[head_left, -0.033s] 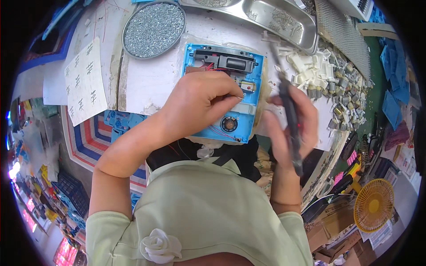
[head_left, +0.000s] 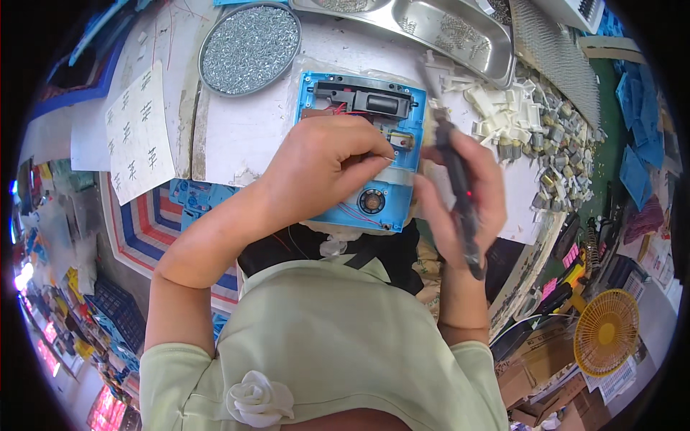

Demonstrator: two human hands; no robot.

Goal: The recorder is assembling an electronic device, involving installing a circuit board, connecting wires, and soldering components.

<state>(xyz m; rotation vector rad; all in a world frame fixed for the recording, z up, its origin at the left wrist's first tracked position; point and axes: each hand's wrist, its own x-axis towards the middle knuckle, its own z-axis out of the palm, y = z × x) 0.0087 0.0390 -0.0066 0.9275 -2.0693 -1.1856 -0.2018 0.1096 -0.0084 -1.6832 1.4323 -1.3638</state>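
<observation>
A blue plastic casing (head_left: 402,200) lies before me, with a black module (head_left: 377,103), thin red wires and a small round speaker (head_left: 371,202) inside. Over its middle, my left hand (head_left: 327,161) is closed, thumb and forefinger pinched together. A small pale tip shows at the pinch, too small to name. Just right of the casing, my right hand (head_left: 478,190) grips a black pen-shaped tool (head_left: 458,183) with a small red light. Its thin metal end points away from me and is smeared by motion.
A round tray of small metal screws (head_left: 249,49) stands at the far left, a steel tray (head_left: 453,36) at the back. White plastic parts (head_left: 503,108) and small metal-and-white pieces (head_left: 553,172) are heaped at the right. A handwritten sheet (head_left: 136,136) lies left; a yellow fan (head_left: 607,327) stands lower right.
My right hand has shifted slightly left with the black tool, nearer the casing. My left hand and the casing have stayed in place.
</observation>
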